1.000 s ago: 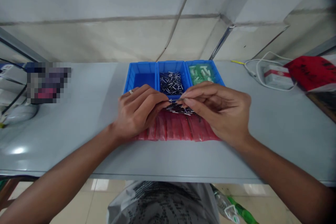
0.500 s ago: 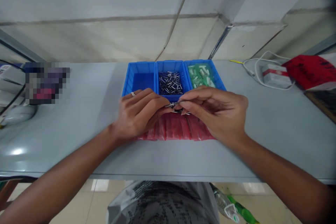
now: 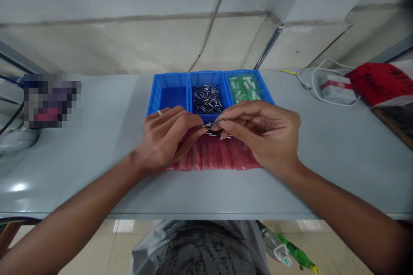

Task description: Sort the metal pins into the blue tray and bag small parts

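Observation:
A thin, rivet-like metal pin (image 3: 209,125) spans the gap between my hands, above the near side of the blue bins. My left hand (image 3: 169,139), wearing a ring, pinches its left end between thumb and forefinger. My right hand (image 3: 272,133) grips the other end in its fingertips, the remaining fingers curled behind. Just under the fingertips lie more dark and shiny metal pins (image 3: 217,133), partly hidden. Red plastic bags (image 3: 213,154) lie in a row beneath both hands. Beyond them, the middle blue bin (image 3: 206,75) holds a heap of short metal pins (image 3: 207,99).
The left blue bin (image 3: 171,78) shows a bare floor. In the right blue bin (image 3: 265,90) is a green bag of white pieces (image 3: 245,88). A white box (image 3: 337,89) with a cable and a red cloth (image 3: 382,84) lie at right. A mouse (image 3: 19,140) rests at left.
The view has shifted slightly. The pin shows a little more between my fingertips, which still pinch it in nearly the same place.

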Motion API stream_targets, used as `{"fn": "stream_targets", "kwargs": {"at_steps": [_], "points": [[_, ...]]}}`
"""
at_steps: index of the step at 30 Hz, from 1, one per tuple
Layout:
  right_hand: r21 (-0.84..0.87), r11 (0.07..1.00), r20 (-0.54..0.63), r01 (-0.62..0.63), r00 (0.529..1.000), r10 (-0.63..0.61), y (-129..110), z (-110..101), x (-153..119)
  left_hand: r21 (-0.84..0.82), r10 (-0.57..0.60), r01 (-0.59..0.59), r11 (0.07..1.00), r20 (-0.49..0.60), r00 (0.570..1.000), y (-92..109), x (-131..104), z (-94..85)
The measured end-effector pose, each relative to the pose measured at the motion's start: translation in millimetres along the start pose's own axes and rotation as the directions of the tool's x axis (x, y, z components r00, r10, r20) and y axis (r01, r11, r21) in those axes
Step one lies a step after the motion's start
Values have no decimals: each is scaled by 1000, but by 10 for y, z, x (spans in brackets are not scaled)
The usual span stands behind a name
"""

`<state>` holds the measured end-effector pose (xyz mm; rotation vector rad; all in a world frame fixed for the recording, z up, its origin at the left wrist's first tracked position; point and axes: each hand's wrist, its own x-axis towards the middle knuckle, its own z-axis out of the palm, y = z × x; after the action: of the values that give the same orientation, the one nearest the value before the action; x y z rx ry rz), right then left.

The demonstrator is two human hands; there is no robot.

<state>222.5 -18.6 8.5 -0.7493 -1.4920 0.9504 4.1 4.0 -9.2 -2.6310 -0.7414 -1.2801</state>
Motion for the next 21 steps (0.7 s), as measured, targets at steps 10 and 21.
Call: {"fn": "stream_targets", "kwargs": {"at_steps": [10, 21], "points": [[-96, 995, -7, -21, 1000, 20, 35, -20, -23, 97, 26, -19, 995, -75, 997, 19, 65, -9], [28, 998, -21, -65, 998, 65, 15, 20, -46, 97, 26, -19, 995, -71, 997, 4, 17, -51]]}}
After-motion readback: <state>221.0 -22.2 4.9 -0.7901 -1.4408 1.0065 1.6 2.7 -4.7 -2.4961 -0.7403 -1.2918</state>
